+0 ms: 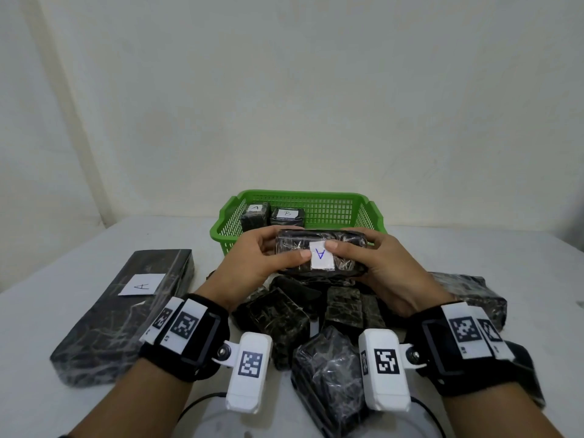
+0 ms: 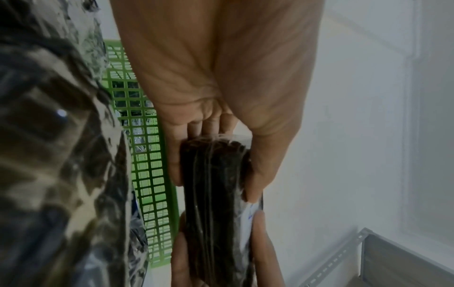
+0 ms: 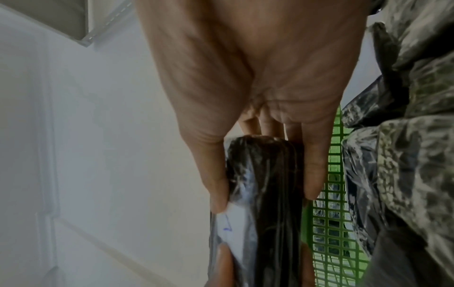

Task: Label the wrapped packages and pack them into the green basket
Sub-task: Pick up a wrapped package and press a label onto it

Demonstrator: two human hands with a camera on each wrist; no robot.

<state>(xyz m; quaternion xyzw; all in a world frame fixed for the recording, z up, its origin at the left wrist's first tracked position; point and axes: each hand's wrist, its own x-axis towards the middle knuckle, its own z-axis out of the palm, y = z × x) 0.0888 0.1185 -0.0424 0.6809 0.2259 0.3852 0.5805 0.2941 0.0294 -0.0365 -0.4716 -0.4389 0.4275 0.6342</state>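
Several unlabelled packages heaped on counter nearest camera, below hands. Left hand and right hand grip one package by its ends, clear of counter, thumbs pinning label "A" on top face. Step in hand, likely: pressing label flat. Next move calls for carrying package forward over basket rim, lowering into free right part. Basket just behind hands, holds two labelled packages at left.

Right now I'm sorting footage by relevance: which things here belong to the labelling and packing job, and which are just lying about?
Job:
- held package with label A, in left hand and right hand
- green basket
- unlabelled packages
- long package

Lying about:
- metal shelf
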